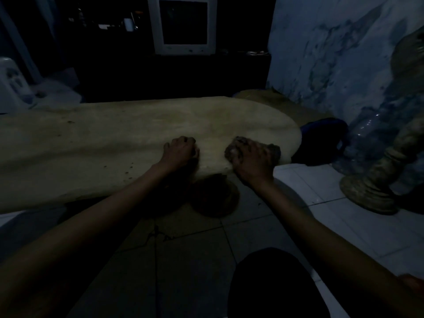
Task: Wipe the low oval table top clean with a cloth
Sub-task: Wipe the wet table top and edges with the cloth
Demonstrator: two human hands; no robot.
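Dim room, low oval table [96, 143]. Right hand [251, 161] presses dark cloth [238, 149] onto top near right end, close to near edge — fingers spread over cloth, curl hard to judge in blur. Left hand [181, 150] beside it, fingers curled into loose fist, knuckles on top, holding nothing. Long bare stretch of top runs left; a few dark specks near near edge. Carved pedestal [376, 187] on tiled floor [321, 226], right of table end.

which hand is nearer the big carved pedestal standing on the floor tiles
Right. The right hand presses the dark crumpled cloth at the table's rounded end, on the side of the carved stone pedestal; the left hand rests on the table edge farther from it.
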